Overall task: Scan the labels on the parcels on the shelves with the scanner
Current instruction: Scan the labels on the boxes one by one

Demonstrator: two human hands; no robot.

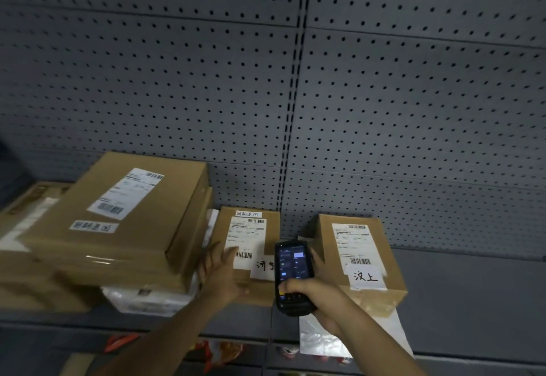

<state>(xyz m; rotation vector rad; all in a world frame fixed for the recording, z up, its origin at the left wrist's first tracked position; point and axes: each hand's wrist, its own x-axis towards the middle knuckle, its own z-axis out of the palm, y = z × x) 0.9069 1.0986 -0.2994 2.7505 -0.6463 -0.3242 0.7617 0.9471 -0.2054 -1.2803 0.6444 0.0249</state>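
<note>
My right hand (317, 290) grips a black handheld scanner (291, 272), screen lit, held upright between two small cardboard parcels. The middle parcel (251, 222) carries a white shipping label (246, 238) with barcodes. My left hand (223, 272) rests on that parcel's left front with its fingers spread, touching the label's edge. The right parcel (359, 254) has its own label (351, 242) and a handwritten tag. A large brown parcel (124, 219) with a label (125, 194) lies stacked at the left.
All parcels sit on a grey metal shelf (472, 301) backed by perforated panels (413, 109). White plastic-wrapped packs (147, 299) lie under the large parcel. A clear plastic bag (322, 337) hangs over the shelf edge. Colourful items show on the lower shelf (224, 352).
</note>
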